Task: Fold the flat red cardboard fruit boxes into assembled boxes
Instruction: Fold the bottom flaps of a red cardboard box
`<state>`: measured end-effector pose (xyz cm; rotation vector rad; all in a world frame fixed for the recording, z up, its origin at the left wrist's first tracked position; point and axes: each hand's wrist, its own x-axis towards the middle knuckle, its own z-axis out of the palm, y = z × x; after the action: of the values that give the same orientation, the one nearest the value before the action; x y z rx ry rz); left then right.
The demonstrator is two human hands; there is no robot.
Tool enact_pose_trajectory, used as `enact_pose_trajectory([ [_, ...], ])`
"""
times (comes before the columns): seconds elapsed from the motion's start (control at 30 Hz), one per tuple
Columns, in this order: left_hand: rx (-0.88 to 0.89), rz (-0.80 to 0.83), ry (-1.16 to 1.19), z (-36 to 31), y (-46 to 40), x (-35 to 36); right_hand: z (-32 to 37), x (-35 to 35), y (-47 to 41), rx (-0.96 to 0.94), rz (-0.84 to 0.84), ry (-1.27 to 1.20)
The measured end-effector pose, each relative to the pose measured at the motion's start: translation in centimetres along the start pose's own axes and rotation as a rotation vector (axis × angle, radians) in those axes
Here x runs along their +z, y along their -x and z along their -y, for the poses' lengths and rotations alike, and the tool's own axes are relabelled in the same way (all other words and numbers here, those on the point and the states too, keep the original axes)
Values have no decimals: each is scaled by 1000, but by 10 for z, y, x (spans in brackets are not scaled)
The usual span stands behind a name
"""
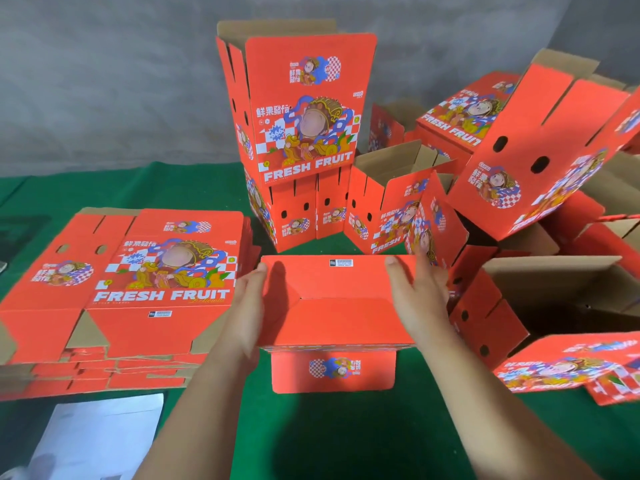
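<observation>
Box held bottom-up between both hands, long axis running from one hand to the other.

The red box (332,306) shows folded bottom flaps and a small barcode label; a printed flap hangs toward the person. The left hand (247,306) and right hand (420,299) press its ends with nearly straight fingers, above the green surface (346,434).

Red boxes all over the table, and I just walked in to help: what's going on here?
A person is folding fruit boxes. Both hands, left hand and right hand, press flat against the sides of a half-folded red box on the green table. A stack of flat boxes waits on the left; assembled boxes are piled behind and right.
</observation>
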<state>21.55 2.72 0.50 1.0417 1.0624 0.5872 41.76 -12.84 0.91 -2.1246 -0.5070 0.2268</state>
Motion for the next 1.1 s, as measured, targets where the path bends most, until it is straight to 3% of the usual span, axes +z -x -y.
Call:
enact_pose_trajectory([
  [0.17, -23, -11, 154, -5, 11, -12, 10, -25, 12, 52, -107, -241],
  [0.23, -172, 138, 78, -15, 21, -11, 13, -28, 16, 56, -75, -254],
  [0.3, -198, 314, -50, -17, 32, -18, 12, -28, 19, 56, -85, -252],
  [0.37, -176, 289, -69, -11, 26, -17, 8, -30, 21, 27, -104, -274],
  [0.43, -57, 321, 120, 1, 33, -22, 4, -33, 23, -1, -94, -351],
  [0.47, 30, 287, 169, 12, 33, -23, 2, -35, 23, -19, -64, -386],
  [0.53, 150, 68, 156, 31, 24, -19, -8, -36, 23, -52, 58, -355],
  [0.6, 147, -122, 79, 38, 15, -17, -20, -33, 23, 6, 221, -206],
  [0.7, 124, -54, -150, 54, 7, -17, -31, -18, 31, 146, 406, -100],
  [0.8, 111, -188, -248, 68, 7, -15, -41, 1, 43, 214, 420, -66],
  [0.87, 78, -225, -178, 65, 8, -8, -47, 8, 42, 220, 324, -57],
  [1.0, -33, 1, -194, 44, 3, 17, -53, 11, 12, 256, 122, -139],
  [1.1, -132, 178, -248, 44, 8, 38, -62, 12, -10, 303, 150, 19],
])
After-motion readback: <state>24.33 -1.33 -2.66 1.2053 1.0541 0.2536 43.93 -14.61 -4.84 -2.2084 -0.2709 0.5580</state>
